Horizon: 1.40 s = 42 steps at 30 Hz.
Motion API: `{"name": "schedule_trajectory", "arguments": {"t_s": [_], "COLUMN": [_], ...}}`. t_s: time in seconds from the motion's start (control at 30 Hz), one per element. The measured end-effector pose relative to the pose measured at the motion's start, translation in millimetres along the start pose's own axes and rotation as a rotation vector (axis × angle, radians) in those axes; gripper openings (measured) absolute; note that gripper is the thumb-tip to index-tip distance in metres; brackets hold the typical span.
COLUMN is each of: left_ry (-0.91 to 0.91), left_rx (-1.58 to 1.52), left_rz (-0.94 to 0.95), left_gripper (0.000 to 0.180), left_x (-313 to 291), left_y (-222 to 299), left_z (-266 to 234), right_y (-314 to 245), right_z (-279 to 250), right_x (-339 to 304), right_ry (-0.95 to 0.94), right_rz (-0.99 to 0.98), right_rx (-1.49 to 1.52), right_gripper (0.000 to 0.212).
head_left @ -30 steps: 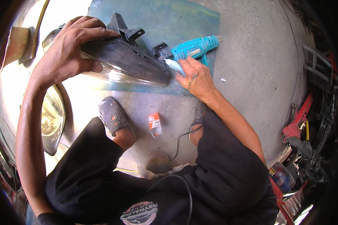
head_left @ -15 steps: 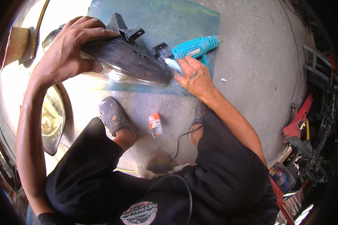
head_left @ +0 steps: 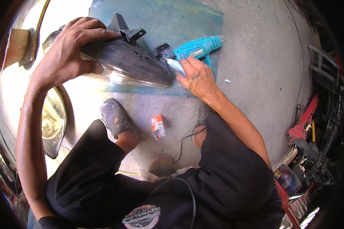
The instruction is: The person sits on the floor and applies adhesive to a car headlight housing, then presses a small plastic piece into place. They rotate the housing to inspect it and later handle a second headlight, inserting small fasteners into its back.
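Here, my left grip (head_left: 70, 53) is spread over a headlight (head_left: 126, 63), grasping its dark housing, fingers across the top and thumb bent round the near side. The headlight lies in the upper left to upper centre of the frame, its narrow end toward the middle, its clear lens toward the lower edge. My right grip (head_left: 198, 78), at upper centre, is closed around a pale blue tube (head_left: 176, 67), whose white tip meets the black bracket (head_left: 164, 50) at the headlight's narrow end; whether anything is coming out, I cannot tell. Just beyond my right knuckles a turquoise heat gun (head_left: 198, 46) lies on a blue-green sheet (head_left: 168, 15). A small white piece (head_left: 227, 81) sits on the floor (head_left: 263, 49), right of my wrist. An orange and white box (head_left: 158, 125) stands out near the centre, and another lamp (head_left: 52, 124) lies at the left of the frame.
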<state>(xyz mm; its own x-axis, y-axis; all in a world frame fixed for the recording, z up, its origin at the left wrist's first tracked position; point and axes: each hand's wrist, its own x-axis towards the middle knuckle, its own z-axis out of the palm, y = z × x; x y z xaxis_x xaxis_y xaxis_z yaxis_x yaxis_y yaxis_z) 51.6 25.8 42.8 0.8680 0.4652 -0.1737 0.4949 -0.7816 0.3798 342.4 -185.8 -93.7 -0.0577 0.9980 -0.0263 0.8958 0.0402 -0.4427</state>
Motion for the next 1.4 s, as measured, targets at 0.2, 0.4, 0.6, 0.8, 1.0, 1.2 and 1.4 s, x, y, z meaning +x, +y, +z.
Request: {"name": "schedule_trajectory", "arguments": {"t_s": [0.2,0.4,0.6,0.8,1.0,1.2,1.4], "left_ry": [0.011,0.01,-0.006,-0.007,-0.01,0.004,0.011], "left_rx": [0.013,0.012,0.01,0.024,0.012,0.003,0.003], "left_rz": [0.017,0.011,-0.005,0.011,0.007,0.014,0.042], "left_gripper": [0.083,0.083,0.083,0.083,0.083,0.082,0.081], "left_x": [-1,-1,-1,0,0,0,0], "left_y": [-3,-3,0,-1,-3,-2,0], "left_z": [1,1,-1,-1,0,0,-2], "right_y": [0,1,3,2,3,1,3], "right_z": [-1,-2,0,-1,1,-3,-4], "right_x": [0,-2,-5,-5,-5,2,9], "right_ry": [-0.011,-0.015,-0.009,-0.041,-0.001,0.066,0.107], "right_rz": [0.005,0.004,-0.003,-0.002,0.0,0.034,0.027], "right_rx": [0.005,0.03,0.03,0.023,0.028,0.077,0.076], "right_gripper": [0.028,0.027,0.027,0.029,0.027,0.025,0.024]}}
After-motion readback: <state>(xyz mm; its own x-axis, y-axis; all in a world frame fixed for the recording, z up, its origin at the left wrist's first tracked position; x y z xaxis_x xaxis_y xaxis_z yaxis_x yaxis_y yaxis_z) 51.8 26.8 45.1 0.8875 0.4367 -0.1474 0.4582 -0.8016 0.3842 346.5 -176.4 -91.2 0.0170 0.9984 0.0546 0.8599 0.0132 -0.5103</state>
